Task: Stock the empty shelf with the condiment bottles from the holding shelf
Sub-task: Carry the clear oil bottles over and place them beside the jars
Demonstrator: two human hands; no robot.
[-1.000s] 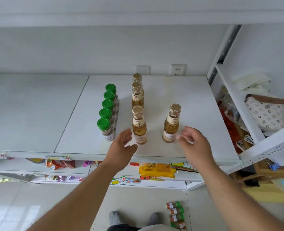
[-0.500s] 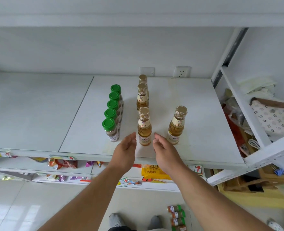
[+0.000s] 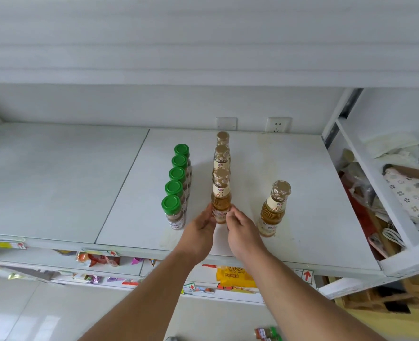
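On the white shelf (image 3: pixel 302 193), our left hand (image 3: pixel 198 230) and right hand (image 3: pixel 240 227) are grasping the front gold-capped bottle (image 3: pixel 221 193). It is holding amber liquid.

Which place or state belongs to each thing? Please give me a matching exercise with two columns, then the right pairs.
Things:
1. green-capped jars
2. front gold-capped bottle
3. lone gold-capped bottle
4. wall socket

Places or states:
A. stands apart, right of the hands
B. on the back wall
C. a row of five, left of the gold row
D. between the left hand and right hand

Pairs: 1-C, 2-D, 3-A, 4-B
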